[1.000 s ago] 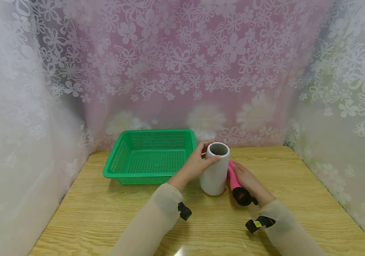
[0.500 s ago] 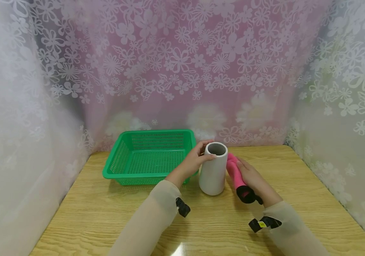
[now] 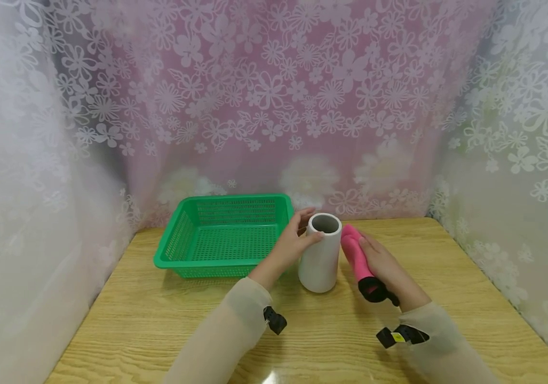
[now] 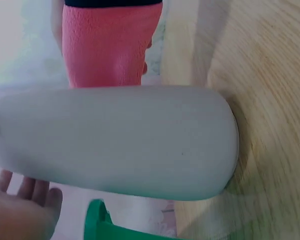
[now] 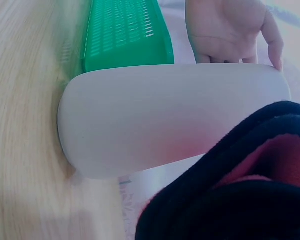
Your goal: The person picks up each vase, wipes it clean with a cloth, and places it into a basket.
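Observation:
A white vase (image 3: pixel 319 261) with a round open mouth stands upright on the wooden table. My left hand (image 3: pixel 293 242) holds it near the rim, thumb at the front and fingers on its left side; the left wrist view shows the fingers (image 4: pixel 37 192) close along its side. Right of the vase, my right hand (image 3: pixel 386 266) grips a pink cloth mitt (image 3: pixel 356 256) with a black cuff. The mitt slants, its cuff towards me. The right wrist view shows the open cuff (image 5: pixel 215 200) up close, pink inside. Most of the right fingers are hidden by the mitt.
A green plastic basket (image 3: pixel 225 264) with slatted sides stands left of the vase, close to my left wrist. Flowered curtains (image 3: pixel 274 106) enclose the table (image 3: pixel 158 330) at the back and both sides. Each wrist carries a small black camera.
My right hand and the mitt have moved right and slightly away from me, opening a gap beside the vase. The vase and my left hand have shifted only a little to the left.

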The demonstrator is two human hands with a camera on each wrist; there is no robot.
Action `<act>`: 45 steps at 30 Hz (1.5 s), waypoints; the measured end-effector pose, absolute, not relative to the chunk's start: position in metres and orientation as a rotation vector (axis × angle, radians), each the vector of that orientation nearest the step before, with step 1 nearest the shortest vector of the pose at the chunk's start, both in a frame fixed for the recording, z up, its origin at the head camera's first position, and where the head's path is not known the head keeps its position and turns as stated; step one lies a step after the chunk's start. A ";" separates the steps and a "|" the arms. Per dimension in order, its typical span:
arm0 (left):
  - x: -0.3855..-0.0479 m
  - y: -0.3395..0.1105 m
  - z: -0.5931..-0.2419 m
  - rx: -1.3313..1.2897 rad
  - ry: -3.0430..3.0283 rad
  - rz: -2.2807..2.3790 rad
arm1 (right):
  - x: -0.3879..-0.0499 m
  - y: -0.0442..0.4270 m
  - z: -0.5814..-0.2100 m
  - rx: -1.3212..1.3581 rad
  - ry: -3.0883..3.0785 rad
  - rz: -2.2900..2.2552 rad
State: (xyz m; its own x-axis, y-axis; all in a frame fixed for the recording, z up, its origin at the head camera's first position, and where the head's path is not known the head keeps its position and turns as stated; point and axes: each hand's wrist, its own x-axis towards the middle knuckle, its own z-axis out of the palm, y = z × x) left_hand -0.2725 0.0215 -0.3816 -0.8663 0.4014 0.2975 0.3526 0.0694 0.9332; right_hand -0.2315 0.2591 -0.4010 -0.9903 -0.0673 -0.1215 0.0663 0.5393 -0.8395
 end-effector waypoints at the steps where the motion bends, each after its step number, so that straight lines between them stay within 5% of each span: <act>1: -0.270 0.023 -0.381 0.800 2.316 1.959 | -0.231 0.259 -0.400 -0.006 2.634 -1.446; 14: -0.249 0.042 -0.377 0.496 2.793 1.802 | -0.225 0.259 -0.390 -0.066 2.683 -1.451; 32: -0.271 0.023 -0.375 0.738 2.339 1.848 | -0.217 0.256 -0.381 -0.076 2.713 -1.503; 45: -0.268 0.026 -0.375 0.681 2.443 1.837 | -0.213 0.260 -0.376 -0.138 2.751 -1.541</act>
